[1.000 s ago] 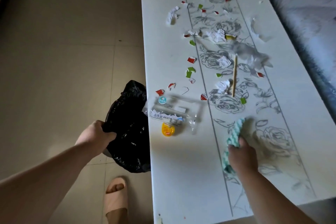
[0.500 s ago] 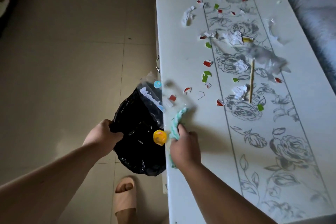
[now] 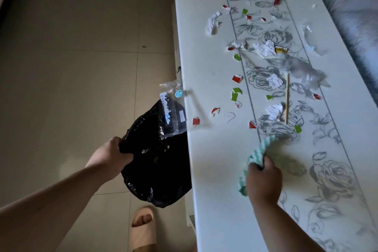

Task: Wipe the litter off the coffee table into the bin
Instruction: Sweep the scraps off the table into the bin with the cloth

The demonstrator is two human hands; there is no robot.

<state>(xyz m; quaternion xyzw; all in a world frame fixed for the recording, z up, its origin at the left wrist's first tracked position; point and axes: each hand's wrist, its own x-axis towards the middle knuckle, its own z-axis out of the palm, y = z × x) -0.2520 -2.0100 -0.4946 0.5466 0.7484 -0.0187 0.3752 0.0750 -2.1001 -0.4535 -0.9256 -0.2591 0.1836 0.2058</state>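
My left hand (image 3: 110, 154) grips the rim of a black bin bag (image 3: 157, 170) held against the left edge of the white coffee table (image 3: 216, 190). A clear plastic packet (image 3: 172, 108) hangs over that edge, half inside the bag. My right hand (image 3: 263, 178) is shut on a teal and white cloth (image 3: 257, 153) resting on the tabletop, right of the bag. Beyond the cloth lie several red, green and white paper scraps (image 3: 236, 93), crumpled tissue (image 3: 274, 80), a wooden stick (image 3: 287, 100) and clear plastic film (image 3: 302, 69).
A grey sofa (image 3: 351, 6) runs along the table's right side. Beige tiled floor (image 3: 81, 47) lies left of the table. My foot in a pale slipper (image 3: 143, 229) stands below the bag, close to the table's edge.
My right hand swept the cloth to the table's left edge, pushing the clear packet and a yellow item over into the bag, then drew back right. The yellow item is out of sight.
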